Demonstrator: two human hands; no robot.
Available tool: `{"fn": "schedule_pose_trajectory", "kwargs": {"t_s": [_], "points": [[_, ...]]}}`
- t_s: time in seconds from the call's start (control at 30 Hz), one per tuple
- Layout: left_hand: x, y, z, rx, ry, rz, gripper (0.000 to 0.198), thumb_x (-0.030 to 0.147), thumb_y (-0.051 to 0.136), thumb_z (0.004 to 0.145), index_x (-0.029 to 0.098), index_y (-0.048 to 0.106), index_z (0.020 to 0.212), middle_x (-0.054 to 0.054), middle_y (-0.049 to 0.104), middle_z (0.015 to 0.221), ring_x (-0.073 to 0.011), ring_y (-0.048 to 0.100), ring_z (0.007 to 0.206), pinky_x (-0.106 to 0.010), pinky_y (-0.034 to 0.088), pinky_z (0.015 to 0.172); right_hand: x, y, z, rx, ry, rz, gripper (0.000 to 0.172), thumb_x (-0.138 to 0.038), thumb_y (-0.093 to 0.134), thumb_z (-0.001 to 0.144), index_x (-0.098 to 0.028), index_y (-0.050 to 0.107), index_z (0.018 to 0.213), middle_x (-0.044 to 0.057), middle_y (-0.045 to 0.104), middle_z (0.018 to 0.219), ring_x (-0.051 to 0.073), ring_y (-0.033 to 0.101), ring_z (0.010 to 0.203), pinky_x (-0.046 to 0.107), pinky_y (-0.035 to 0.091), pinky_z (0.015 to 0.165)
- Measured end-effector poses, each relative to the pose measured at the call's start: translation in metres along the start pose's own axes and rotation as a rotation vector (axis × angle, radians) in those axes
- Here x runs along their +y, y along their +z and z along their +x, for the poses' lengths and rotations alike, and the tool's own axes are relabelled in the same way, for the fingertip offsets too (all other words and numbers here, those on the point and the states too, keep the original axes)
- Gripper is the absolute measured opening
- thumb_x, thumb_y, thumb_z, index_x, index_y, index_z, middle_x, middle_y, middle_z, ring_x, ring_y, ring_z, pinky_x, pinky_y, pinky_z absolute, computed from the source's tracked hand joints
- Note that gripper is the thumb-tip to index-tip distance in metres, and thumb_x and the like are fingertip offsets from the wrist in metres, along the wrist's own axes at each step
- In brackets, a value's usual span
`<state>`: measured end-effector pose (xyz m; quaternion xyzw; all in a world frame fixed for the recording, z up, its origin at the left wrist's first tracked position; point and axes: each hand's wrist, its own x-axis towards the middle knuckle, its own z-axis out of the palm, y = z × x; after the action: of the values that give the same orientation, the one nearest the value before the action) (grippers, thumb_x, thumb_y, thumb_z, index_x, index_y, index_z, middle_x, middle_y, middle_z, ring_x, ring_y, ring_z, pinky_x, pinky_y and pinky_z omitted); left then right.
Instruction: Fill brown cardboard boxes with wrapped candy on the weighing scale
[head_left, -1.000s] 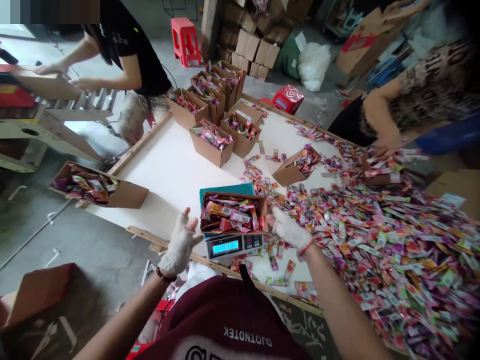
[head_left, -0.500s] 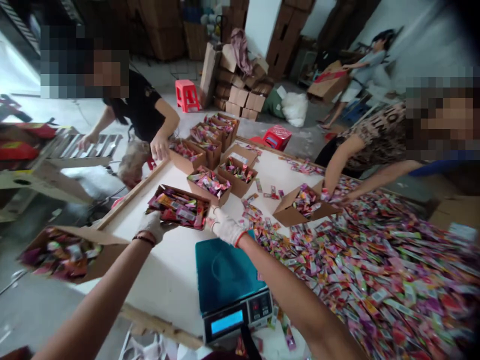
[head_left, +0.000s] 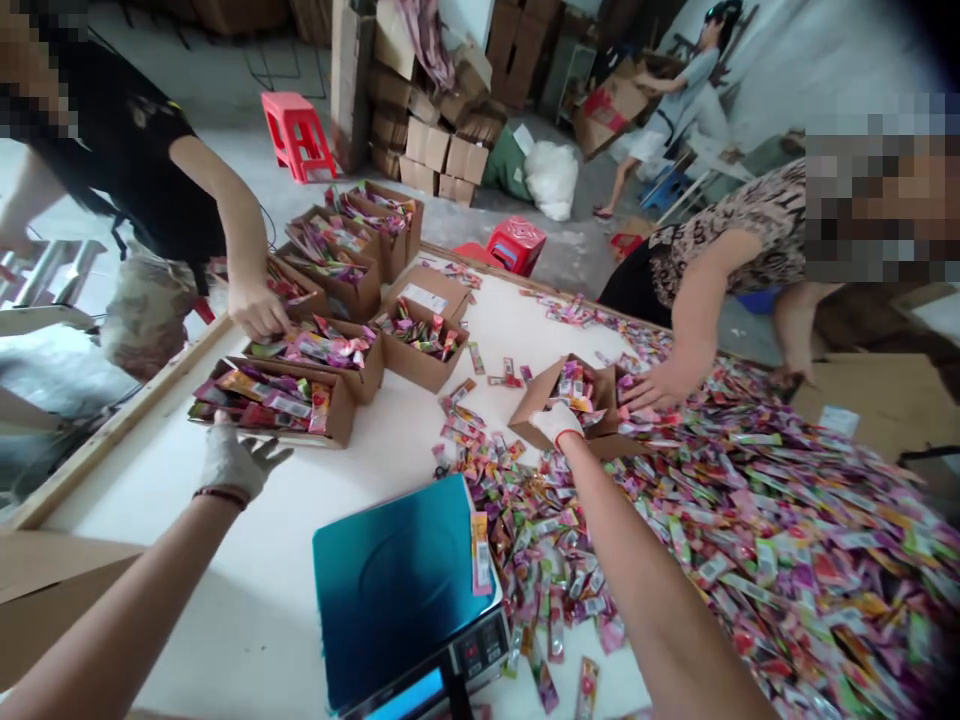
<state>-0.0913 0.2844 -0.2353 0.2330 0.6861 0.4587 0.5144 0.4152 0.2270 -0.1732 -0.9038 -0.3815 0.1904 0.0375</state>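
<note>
My left hand [head_left: 236,462], in a pale glove with bare fingertips, is open beside the near wall of a cardboard box [head_left: 339,412] filled with small, colourful stick packets. Its fingers are spread, and this box rests on the white table. Out to the right, my gloved right hand [head_left: 556,424] grips the near rim of another cardboard box [head_left: 531,402] part-filled with packets; its fingertips are partly hidden. Between my arms sits a scale with a blue-green plate [head_left: 405,580]. One orange and pink packet [head_left: 481,552] lies at the plate's right edge.
A heap of loose packets [head_left: 780,540] covers the table's right side. Several filled boxes [head_left: 352,290] stand at the far left. One co-worker's hand [head_left: 259,308] is at a box there; another's hand [head_left: 660,385] is at a box beside my right hand. Red stools [head_left: 298,135] stand beyond.
The box both my hands held is now down on the table beside the other filled boxes. My left hand has let go; my right has moved right to another box. The view has shifted.
</note>
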Motion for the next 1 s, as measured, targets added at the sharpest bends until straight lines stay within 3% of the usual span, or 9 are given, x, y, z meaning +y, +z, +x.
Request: {"fn": "schedule_pose_trajectory", "kwargs": {"t_s": [0.1, 0.2, 0.37, 0.47, 0.57, 0.67, 0.73, 0.87, 1.0], "points": [[-0.034, -0.009, -0.041, 0.092, -0.342, -0.153, 0.053, 0.063, 0.037, 0.093, 0.023, 0.039, 0.128, -0.016, 0.042, 0.139, -0.0261, 0.061, 0.107, -0.048, 0.058, 0.085, 0.017, 0.011, -0.016, 0.013, -0.031, -0.015, 0.035, -0.024, 0.060, 0.078, -0.009, 0.072, 0.107, 0.021, 0.073, 0.110, 0.028, 0.069, 0.107, 0.028, 0.048, 0.089], [-0.069, -0.034, -0.087, 0.083, -0.343, -0.082, 0.037, 0.049, 0.047, 0.092, 0.021, 0.052, 0.116, -0.014, 0.049, 0.136, -0.0253, 0.062, 0.109, -0.044, 0.057, 0.089, 0.046, 0.009, -0.057, 0.052, -0.077, -0.007, 0.038, -0.026, 0.054, 0.083, -0.012, 0.070, 0.115, 0.018, 0.072, 0.117, 0.027, 0.067, 0.112, 0.029, 0.048, 0.093], [-0.101, -0.063, -0.161, -0.127, 0.258, 0.438, 0.031, 0.041, 0.059, 0.086, 0.021, 0.064, 0.109, -0.009, 0.065, 0.113, -0.0239, 0.065, 0.100, -0.039, 0.054, 0.095, 0.101, -0.022, -0.139, 0.090, -0.184, 0.033, 0.040, -0.033, 0.054, 0.083, -0.017, 0.066, 0.117, 0.011, 0.071, 0.123, 0.024, 0.064, 0.115, 0.031, 0.047, 0.098], [-0.112, -0.026, -0.208, -0.588, 0.753, 0.739, 0.027, 0.026, 0.046, 0.094, 0.021, 0.068, 0.108, -0.010, 0.066, 0.113, -0.0219, 0.063, 0.102, -0.035, 0.052, 0.094, 0.117, -0.042, -0.185, 0.170, -0.283, 0.046, 0.032, -0.036, 0.057, 0.080, -0.020, 0.068, 0.106, 0.009, 0.075, 0.108, 0.025, 0.068, 0.102, 0.032, 0.052, 0.088], [-0.123, 0.045, -0.252, -1.001, 1.098, 1.111, 0.034, 0.017, 0.041, 0.096, 0.024, 0.068, 0.116, -0.011, 0.062, 0.127, -0.0194, 0.062, 0.092, -0.033, 0.051, 0.084, 0.117, -0.056, -0.223, 0.266, -0.440, -0.006, 0.026, -0.035, 0.055, 0.082, -0.020, 0.069, 0.098, 0.009, 0.076, 0.095, 0.023, 0.070, 0.086, 0.030, 0.053, 0.076], [-0.130, 0.099, -0.271, -1.050, 1.179, 1.266, 0.030, 0.018, 0.043, 0.097, 0.018, 0.066, 0.116, -0.016, 0.062, 0.119, -0.0211, 0.060, 0.088, -0.034, 0.048, 0.075, 0.114, -0.064, -0.249, 0.290, -0.652, -0.129, 0.025, -0.028, 0.047, 0.089, -0.020, 0.070, 0.090, 0.009, 0.075, 0.087, 0.021, 0.070, 0.076, 0.030, 0.053, 0.071], [-0.132, 0.104, -0.266, -0.998, 1.151, 1.301, 0.020, 0.020, 0.047, 0.096, 0.016, 0.067, 0.102, -0.013, 0.064, 0.101, -0.0214, 0.059, 0.085, -0.033, 0.047, 0.074, 0.116, -0.064, -0.259, 0.336, -0.835, -0.161, 0.027, -0.022, 0.044, 0.089, -0.020, 0.071, 0.093, 0.010, 0.076, 0.090, 0.022, 0.070, 0.080, 0.032, 0.054, 0.075], [-0.123, 0.036, -0.233, -0.778, 1.038, 1.403, 0.017, 0.022, 0.050, 0.097, 0.017, 0.065, 0.090, -0.009, 0.062, 0.085, -0.0208, 0.059, 0.080, -0.032, 0.045, 0.072, 0.116, -0.048, -0.272, 0.391, -1.217, -0.064, 0.037, -0.012, 0.047, 0.086, -0.018, 0.070, 0.114, 0.009, 0.075, 0.098, 0.022, 0.070, 0.089, 0.034, 0.056, 0.083], [-0.061, -0.049, -0.183, -0.447, 0.916, 1.444, 0.022, 0.013, 0.044, 0.096, 0.015, 0.065, 0.097, -0.012, 0.064, 0.091, -0.0221, 0.061, 0.083, -0.033, 0.045, 0.076, 0.089, -0.017, -0.296, 0.034, -1.298, -0.096, 0.030, -0.009, 0.048, 0.087, -0.021, 0.073, 0.096, 0.005, 0.073, 0.087, 0.018, 0.067, 0.081, 0.030, 0.053, 0.077]]}}
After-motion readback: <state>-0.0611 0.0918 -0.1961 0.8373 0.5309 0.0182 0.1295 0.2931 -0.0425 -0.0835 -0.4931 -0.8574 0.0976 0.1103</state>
